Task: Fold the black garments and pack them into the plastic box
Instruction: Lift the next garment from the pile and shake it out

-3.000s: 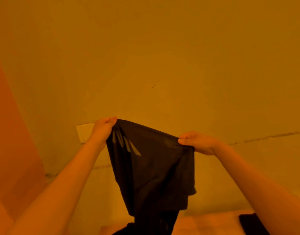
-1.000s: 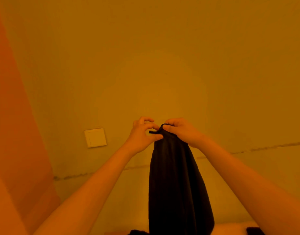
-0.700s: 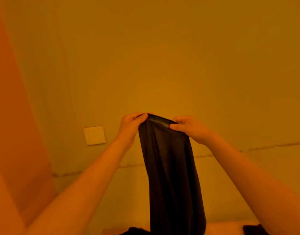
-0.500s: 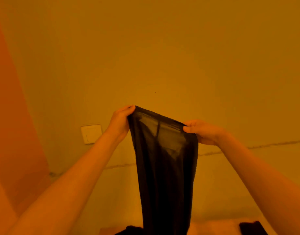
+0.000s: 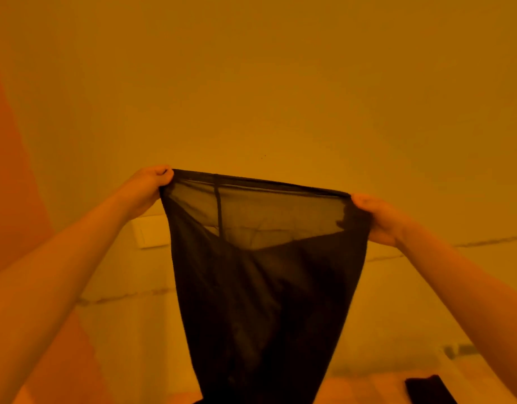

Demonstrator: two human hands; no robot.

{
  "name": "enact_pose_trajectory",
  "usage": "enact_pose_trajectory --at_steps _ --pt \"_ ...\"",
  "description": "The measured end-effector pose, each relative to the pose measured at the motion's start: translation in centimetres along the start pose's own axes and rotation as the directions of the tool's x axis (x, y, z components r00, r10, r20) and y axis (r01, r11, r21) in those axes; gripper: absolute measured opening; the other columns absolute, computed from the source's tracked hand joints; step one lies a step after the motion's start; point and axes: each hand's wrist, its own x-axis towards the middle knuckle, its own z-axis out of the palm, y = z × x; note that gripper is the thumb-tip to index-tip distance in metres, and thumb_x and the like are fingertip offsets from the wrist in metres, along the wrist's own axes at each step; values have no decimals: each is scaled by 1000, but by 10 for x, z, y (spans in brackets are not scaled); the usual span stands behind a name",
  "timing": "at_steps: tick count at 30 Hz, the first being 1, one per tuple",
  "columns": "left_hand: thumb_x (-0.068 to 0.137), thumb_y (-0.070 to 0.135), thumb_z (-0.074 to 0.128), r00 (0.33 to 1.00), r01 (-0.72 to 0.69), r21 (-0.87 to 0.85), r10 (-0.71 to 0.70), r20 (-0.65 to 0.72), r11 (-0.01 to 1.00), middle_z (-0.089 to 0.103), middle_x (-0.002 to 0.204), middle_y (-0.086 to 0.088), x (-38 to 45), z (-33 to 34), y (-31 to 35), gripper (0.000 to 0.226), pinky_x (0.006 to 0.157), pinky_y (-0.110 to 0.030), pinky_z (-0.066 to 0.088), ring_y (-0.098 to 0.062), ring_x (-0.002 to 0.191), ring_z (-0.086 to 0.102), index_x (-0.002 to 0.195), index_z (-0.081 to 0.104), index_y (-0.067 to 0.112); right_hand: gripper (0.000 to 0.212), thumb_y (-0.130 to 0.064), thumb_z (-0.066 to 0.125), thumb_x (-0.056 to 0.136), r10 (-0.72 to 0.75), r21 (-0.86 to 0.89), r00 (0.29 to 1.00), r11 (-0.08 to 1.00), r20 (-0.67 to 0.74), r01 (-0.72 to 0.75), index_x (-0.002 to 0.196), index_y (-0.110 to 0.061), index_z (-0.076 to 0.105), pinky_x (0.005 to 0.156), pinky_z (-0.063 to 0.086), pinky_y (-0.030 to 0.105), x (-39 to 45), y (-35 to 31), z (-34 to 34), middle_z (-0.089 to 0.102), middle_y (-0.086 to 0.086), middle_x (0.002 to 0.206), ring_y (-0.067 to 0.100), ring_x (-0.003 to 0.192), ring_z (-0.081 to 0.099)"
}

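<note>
1. Sheer black stretch garment (image 5: 260, 287) hangs mid-air before the wall, waistband pulled wide.
2. Left hand (image 5: 145, 189) and right hand (image 5: 376, 218) each grip one waistband end, fingers curled.
3. Step: spreading before folding. Next, probably: bring the ends together evenly.
4. Plastic box not visible.

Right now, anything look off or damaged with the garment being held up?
Nothing stands out. The black garment hangs stretched by its top edge between the left hand and right hand; the sheer top band shows no visible tear. A second dark piece lies below.
</note>
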Motion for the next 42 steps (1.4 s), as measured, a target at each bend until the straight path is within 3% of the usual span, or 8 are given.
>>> enact_pose_trajectory --at_steps 4,8,16,20,28,33,39,42 --pt "99 7 34 999 -6 90 10 -48 996 58 71 1 0 -22 -4 28 68 -17 39 -5 69 53 77 52 12 62 -51 90 30 102 -389 990 920 102 -55 75 -12 74 49 50 20 4 -10 -2 65 6 67 12 52 61" --pt "96 2 40 994 -98 489 107 11 867 53 74 -4 -5 -44 -3 26 63 -14 35 2 62 51 79 56 13 28 -40 81 64 260 -859 965 502 44 -96 76 -16 72 60 51 21 7 -32 -4 72 4 77 9 66 67" --pt "97 23 41 919 -382 914 -161 360 -136 65 109 3 -14 -27 -6 27 111 -34 13 -14 108 56 121 55 27 27 -25 60 89 237 -960 971 -277 -37 31 65 -33 50 61 37 21 35 -84 11 53 -10 72 8 68 51" --pt "97 44 35 918 -396 894 -131 375 -209 67 102 2 -20 -17 -10 33 115 -42 7 -15 107 57 111 58 25 22 -28 60 88 185 -961 981 -277 -59 -5 67 -24 56 58 36 21 36 -99 14 55 -3 72 10 66 51" --pt "86 32 44 901 -354 913 337 274 205 67 83 -22 -20 -12 0 38 60 -31 33 -35 83 61 95 68 4 12 -25 54 92 76 -982 991 -164 -111 -98 88 -15 60 75 35 30 30 -99 3 56 1 79 23 85 52" --pt "97 21 41 977 -211 977 25 212 -38 63 115 -12 0 -19 -9 27 110 -41 15 -31 115 51 117 60 16 15 -21 58 90 -5 -998 998 9 -65 -65 89 -7 66 73 37 31 30 -94 7 59 12 84 23 82 52" --pt "96 28 44 974 -149 984 -188 130 -92 60 118 -3 -4 -10 -14 26 112 -51 7 -25 120 47 118 58 22 19 -19 61 87 -83 -977 995 208 -60 -42 69 -21 66 62 38 23 30 -98 15 59 -6 62 9 64 50" --pt "92 30 55 948 -197 965 -218 232 171 55 128 -1 -10 10 -11 37 101 -33 30 -20 121 47 127 53 19 19 -18 63 85 -111 -942 994 333 -10 28 66 -22 67 63 37 25 37 -96 28 59 -10 55 1 56 50"
